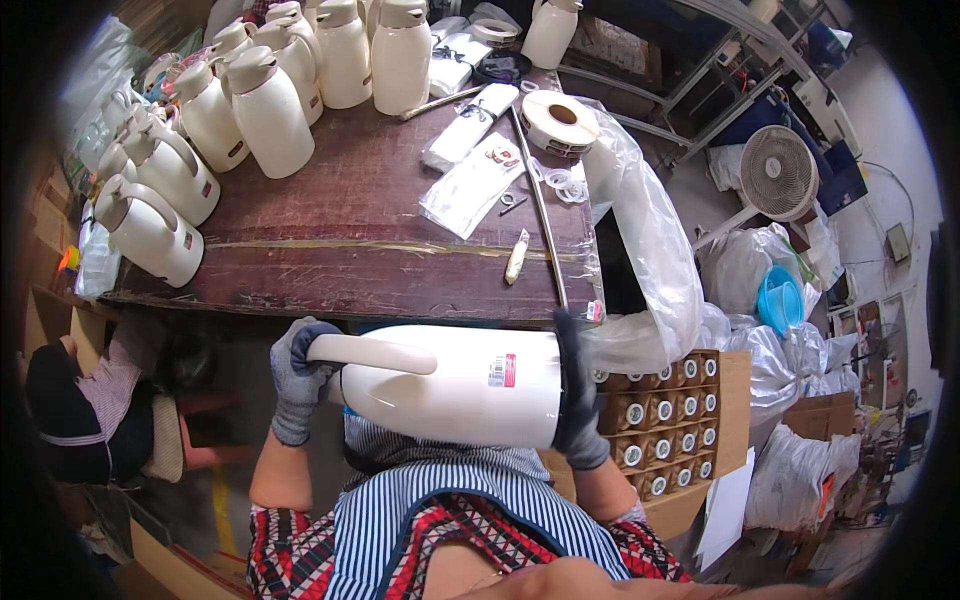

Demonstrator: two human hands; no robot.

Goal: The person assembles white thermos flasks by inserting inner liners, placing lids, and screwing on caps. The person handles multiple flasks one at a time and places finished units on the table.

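Observation:
A cream-white thermos jug (460, 385) lies on its side in the air before me, its handle toward the upper left and a small label on its body. My left hand (303, 375), in a grey glove, is closed round the lid end beside the handle. Against the base of the jug presses my right hand (578, 400), in a dark glove smeared by motion; both hands carry the jug between them. Just beyond it is the near edge of a worn dark red table (390, 215).
Several similar jugs (270, 115) stand at the table's far left. A label roll (560, 122), plastic bags (475, 185), a thin rod (540, 215) and clear rings (568, 185) lie toward its right. A divided carton (665, 425) stands right; a seated person (100, 390) is at left.

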